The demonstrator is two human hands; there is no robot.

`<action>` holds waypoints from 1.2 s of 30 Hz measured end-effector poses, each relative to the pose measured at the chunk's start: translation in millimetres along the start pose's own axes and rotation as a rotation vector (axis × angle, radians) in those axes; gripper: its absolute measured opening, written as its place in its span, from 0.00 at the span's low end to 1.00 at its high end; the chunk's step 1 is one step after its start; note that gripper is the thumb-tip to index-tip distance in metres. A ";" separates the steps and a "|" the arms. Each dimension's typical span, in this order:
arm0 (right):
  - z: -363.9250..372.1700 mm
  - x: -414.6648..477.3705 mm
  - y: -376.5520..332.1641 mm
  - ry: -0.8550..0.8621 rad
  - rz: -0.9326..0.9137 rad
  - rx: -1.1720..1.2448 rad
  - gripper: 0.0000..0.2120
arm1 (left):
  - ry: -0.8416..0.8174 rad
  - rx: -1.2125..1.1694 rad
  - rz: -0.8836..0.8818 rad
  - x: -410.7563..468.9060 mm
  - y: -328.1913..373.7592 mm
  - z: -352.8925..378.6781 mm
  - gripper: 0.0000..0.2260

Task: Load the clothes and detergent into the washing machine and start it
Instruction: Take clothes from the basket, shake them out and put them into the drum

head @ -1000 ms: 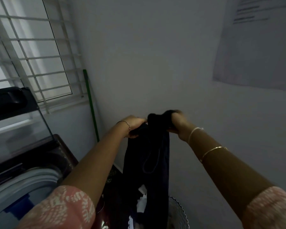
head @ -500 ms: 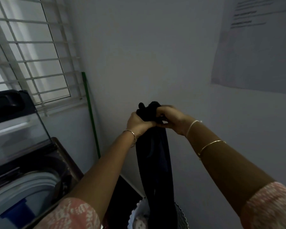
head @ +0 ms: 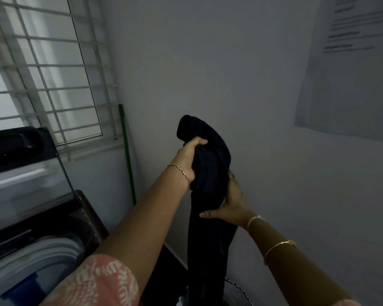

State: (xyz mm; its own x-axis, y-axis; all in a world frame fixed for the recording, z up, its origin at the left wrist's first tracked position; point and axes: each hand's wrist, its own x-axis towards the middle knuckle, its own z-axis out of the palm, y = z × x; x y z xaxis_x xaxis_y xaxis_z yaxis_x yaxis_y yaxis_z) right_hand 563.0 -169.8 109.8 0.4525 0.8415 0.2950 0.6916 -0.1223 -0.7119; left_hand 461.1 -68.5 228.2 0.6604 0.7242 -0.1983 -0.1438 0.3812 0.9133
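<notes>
A long dark garment (head: 210,173) hangs in front of the wall, its lower part trailing down to the bottom of the view. My left hand (head: 189,159) grips its bunched top. Lower on the cloth, my right hand (head: 229,205) clasps it from the right side. The top-loading washing machine (head: 60,246) stands at the lower left with its lid (head: 20,173) raised, and something blue shows inside the drum. No detergent is in sight.
A white laundry basket rim (head: 239,286) peeks out below the garment at the bottom. A green pole (head: 127,155) leans in the corner by the barred window (head: 42,69). A paper sheet (head: 349,69) hangs on the right wall.
The hands were together at the garment's top; now my right hand has slid lower on the cloth while my left keeps the top, lifted a little higher.
</notes>
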 end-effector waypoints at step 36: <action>6.3 34.0 -76.1 0.359 0.440 1.123 0.22 | 0.013 0.831 -0.066 -13.2 -87.0 -111.2 0.71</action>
State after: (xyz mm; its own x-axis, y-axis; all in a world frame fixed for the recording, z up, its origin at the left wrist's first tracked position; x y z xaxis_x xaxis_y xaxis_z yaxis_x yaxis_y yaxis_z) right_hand 522.2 -128.5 170.0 0.7716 0.6318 -0.0736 -0.3365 0.3072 -0.8902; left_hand 382.9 -47.3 111.8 0.6395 0.7236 -0.2596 0.4885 -0.1217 0.8640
